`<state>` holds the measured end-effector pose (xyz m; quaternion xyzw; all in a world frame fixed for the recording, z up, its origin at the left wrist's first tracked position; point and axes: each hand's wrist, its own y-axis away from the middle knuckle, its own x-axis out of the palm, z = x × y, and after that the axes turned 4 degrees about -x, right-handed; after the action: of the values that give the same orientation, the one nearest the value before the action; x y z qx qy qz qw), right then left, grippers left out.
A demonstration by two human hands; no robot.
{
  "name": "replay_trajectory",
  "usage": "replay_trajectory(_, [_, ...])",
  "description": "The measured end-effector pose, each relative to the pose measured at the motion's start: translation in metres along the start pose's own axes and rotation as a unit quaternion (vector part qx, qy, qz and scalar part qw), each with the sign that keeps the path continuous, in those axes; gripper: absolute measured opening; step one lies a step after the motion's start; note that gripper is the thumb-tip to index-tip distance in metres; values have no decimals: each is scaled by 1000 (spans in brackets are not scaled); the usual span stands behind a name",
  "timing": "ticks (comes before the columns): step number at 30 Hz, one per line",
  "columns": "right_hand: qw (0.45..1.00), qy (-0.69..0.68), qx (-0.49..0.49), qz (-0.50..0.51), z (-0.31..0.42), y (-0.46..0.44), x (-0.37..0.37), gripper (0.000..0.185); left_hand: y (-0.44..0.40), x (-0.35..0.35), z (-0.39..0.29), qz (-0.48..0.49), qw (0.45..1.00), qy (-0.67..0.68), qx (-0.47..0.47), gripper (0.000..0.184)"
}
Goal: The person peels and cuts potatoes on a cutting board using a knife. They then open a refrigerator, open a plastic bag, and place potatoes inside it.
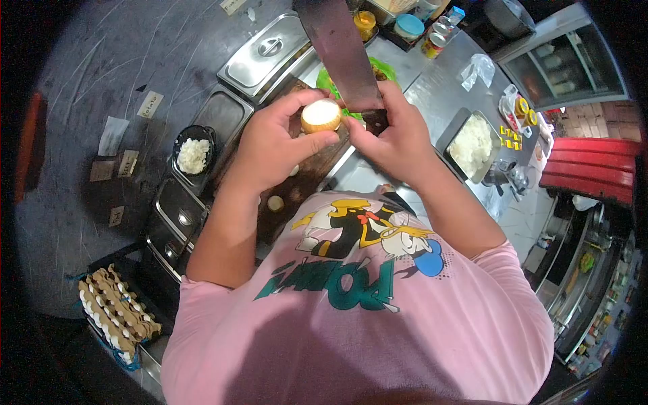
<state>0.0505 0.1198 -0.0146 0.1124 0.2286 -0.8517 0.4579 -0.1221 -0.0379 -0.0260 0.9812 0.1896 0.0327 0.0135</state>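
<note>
My left hand (280, 138) is closed around an onion (321, 116) with brown skin and a white cut face turned up. My right hand (388, 131) grips a large cleaver (343, 57) near the bottom of its dark, broad blade, which points up and away; the handle is hidden. The tip of my right thumb is close to the onion's right side. Below the hands lies a dark wooden board (290, 189) with a small pale round piece (275, 203) on it. Behind the blade shows a bright green plastic bag (383, 67).
Lidded steel containers (264, 54) line the board's left side, with a black bowl of chopped white food (194, 155) on them. A tray of white rice-like food (471, 147) sits at the right. Egg cartons (118, 314) are at the lower left, cans (434, 44) at the top right.
</note>
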Motion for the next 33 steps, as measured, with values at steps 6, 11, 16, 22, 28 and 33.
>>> replay_trajectory(6, [999,-5,-30,-28,-6,-2,6,48,2,3,-7,-7,1000,-13,-11,58])
replay_trajectory(11, [998,26,-22,-45,-7,-4,2,49,3,4,-9,-7,999,-49,-12,62])
replay_trajectory(16, [999,10,-33,-31,-6,-5,4,50,2,3,-7,-1,999,-52,-17,63])
replay_trajectory(22, [999,4,7,-32,-17,-9,2,53,1,-1,-3,14,997,-63,-31,65])
replay_trajectory(28, [1000,11,-17,-4,-11,-7,-2,53,3,4,0,-1,999,-22,-32,59])
replay_trajectory(33, [999,16,-23,-17,-15,-7,4,52,3,4,-2,19,999,-27,-36,63])
